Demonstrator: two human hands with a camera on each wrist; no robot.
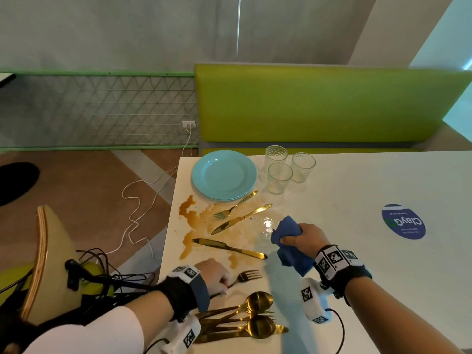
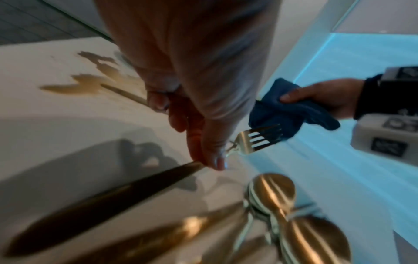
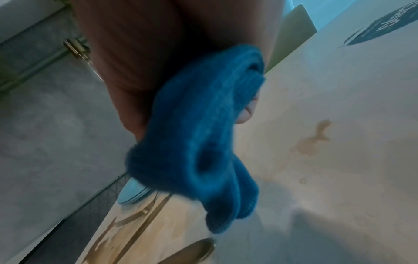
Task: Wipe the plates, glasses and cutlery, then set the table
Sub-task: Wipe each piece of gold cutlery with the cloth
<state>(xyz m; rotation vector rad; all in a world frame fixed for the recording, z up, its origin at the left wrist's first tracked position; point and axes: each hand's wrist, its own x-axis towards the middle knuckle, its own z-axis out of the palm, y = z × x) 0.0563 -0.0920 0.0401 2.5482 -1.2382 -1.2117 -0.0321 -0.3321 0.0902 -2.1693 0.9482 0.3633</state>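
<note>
Holding a gold fork [image 1: 244, 276] in the left hand [image 1: 213, 274] and a blue cloth [image 1: 288, 232] in the right hand [image 1: 305, 238].

Left fingers [image 2: 212, 153] pinch the fork's handle, with the prongs sticking out past them just over the white worktop [image 1: 357, 190]. Right fingers [image 3: 245, 114] are curled tight round the bunched cloth. Blue plates [image 1: 224, 175] and three glasses [image 1: 279, 178] sit at the far edge, past a brown spill [image 1: 190, 213].

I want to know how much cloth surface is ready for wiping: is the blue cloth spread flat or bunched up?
Bunched up. The right hand grips the blue cloth in a crumpled wad above the table.
</note>
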